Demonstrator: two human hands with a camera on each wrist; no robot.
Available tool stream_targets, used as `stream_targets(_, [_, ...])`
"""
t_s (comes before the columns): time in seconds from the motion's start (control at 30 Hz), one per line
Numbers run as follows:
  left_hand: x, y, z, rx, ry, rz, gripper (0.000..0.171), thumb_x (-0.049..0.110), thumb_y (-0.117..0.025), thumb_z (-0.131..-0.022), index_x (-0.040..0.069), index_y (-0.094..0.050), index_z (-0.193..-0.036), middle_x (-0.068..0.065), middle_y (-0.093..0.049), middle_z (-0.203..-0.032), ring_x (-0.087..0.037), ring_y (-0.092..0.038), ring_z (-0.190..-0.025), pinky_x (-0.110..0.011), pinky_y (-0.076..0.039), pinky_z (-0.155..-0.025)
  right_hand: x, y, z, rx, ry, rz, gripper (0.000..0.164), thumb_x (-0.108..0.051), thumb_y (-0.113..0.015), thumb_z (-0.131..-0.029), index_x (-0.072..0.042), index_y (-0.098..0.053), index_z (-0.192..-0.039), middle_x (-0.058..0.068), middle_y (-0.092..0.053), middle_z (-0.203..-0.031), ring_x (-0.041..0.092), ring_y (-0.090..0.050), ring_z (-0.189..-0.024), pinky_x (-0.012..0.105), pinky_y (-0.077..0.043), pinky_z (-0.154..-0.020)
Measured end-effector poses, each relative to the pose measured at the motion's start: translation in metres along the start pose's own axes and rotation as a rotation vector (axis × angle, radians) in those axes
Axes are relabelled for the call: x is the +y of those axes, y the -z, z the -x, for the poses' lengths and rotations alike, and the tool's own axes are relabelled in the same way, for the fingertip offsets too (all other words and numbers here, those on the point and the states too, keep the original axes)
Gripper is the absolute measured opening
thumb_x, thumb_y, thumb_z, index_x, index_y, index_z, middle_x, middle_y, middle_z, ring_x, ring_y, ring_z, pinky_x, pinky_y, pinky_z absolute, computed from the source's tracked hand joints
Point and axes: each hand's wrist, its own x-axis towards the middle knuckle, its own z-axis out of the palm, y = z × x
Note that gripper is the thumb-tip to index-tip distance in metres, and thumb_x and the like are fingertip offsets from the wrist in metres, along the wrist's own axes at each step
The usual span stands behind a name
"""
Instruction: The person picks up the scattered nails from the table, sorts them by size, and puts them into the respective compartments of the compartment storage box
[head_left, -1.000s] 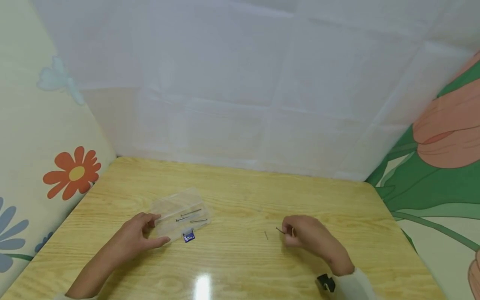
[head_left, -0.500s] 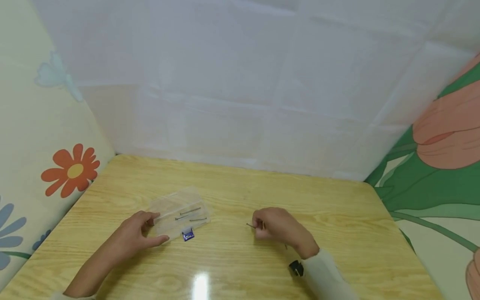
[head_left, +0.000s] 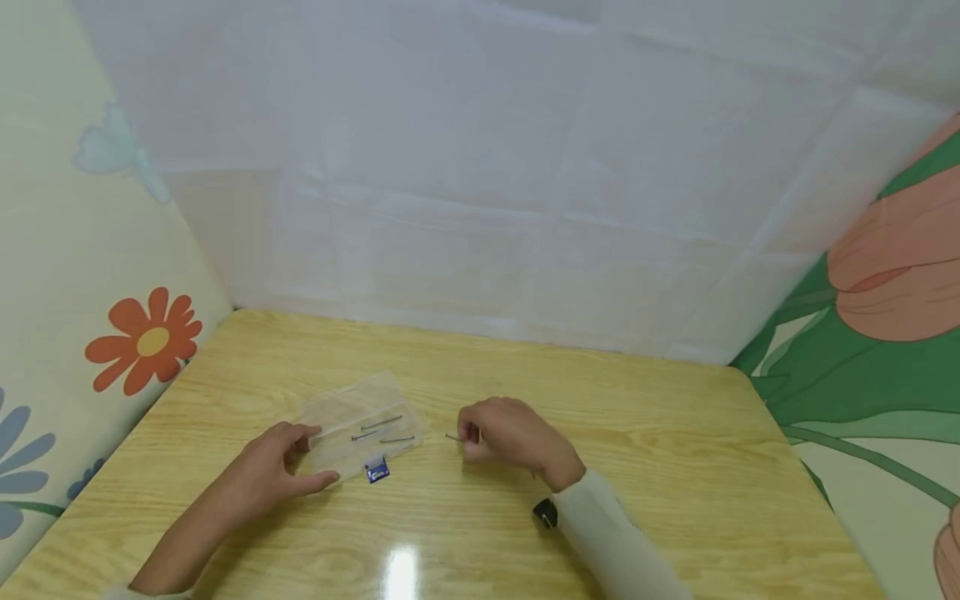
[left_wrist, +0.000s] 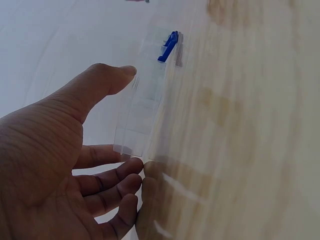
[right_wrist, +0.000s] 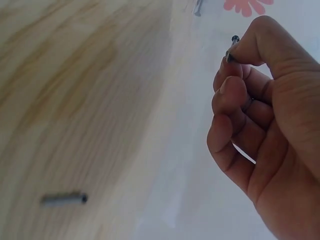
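A clear plastic box (head_left: 330, 454) with a blue latch (head_left: 377, 470) lies on the table, left of centre. Several thin metal nails (head_left: 382, 422) lie in its front part. My left hand (head_left: 262, 471) holds the box's left end between thumb and fingers; the left wrist view shows one finger through the clear wall (left_wrist: 142, 115). Just right of the box, my right hand (head_left: 510, 433) pinches a nail (right_wrist: 234, 42) between thumb and forefinger, its head end sticking out toward the box. Another nail (right_wrist: 65, 199) lies on the table, mostly hidden behind my right wrist in the head view.
The wood-grain table (head_left: 465, 358) meets a white sheet (head_left: 450, 167) at the back. Flower-printed panels (head_left: 45, 250) stand at both sides. A small black buckle (head_left: 545, 513) sits by my right cuff.
My right hand has moved left across the table with the nail, from the right side to near the box. My left hand and the box have stayed in place.
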Motion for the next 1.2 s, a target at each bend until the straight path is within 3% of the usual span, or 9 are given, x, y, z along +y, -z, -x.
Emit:
stream_targets(0.43, [-0.003, -0.003, 0.001, 0.017, -0.012, -0.005, 0.081, 0.043, -0.091, -0.077, -0.013, -0.062, -0.127, -0.007, -0.060, -0.100, -0.021, -0.053, -0.086, -0.041, -0.049, -0.074, -0.018, -0.010, -0.043, -0.055, 0.035, 0.032, 0.016, -0.005, -0.066, -0.083, -0.020, -0.064, -0.086, -0.013, -0.056, -0.079, 0.002, -0.047, -0.068, 0.018, -0.040, -0.062])
stream_targets(1.0, [-0.001, -0.001, 0.001, 0.018, -0.001, -0.014, 0.082, 0.045, -0.090, -0.078, -0.014, -0.062, -0.128, -0.009, -0.061, -0.101, -0.022, -0.053, -0.085, -0.039, -0.048, -0.072, -0.038, -0.011, -0.073, -0.079, 0.051, 0.157, 0.014, -0.007, -0.069, -0.088, -0.020, -0.063, -0.087, -0.012, -0.054, -0.080, 0.003, -0.044, -0.069, 0.020, -0.037, -0.064])
stream_targets(1.2, [-0.001, -0.002, 0.001, 0.011, -0.004, -0.006, 0.083, 0.046, -0.090, -0.078, -0.014, -0.062, -0.128, -0.009, -0.061, -0.102, -0.021, -0.052, -0.085, -0.036, -0.047, -0.070, -0.041, -0.010, -0.074, -0.057, 0.065, 0.182, 0.010, -0.016, -0.070, -0.093, -0.018, -0.071, -0.103, -0.013, -0.063, -0.093, -0.001, -0.052, -0.077, 0.017, -0.043, -0.070])
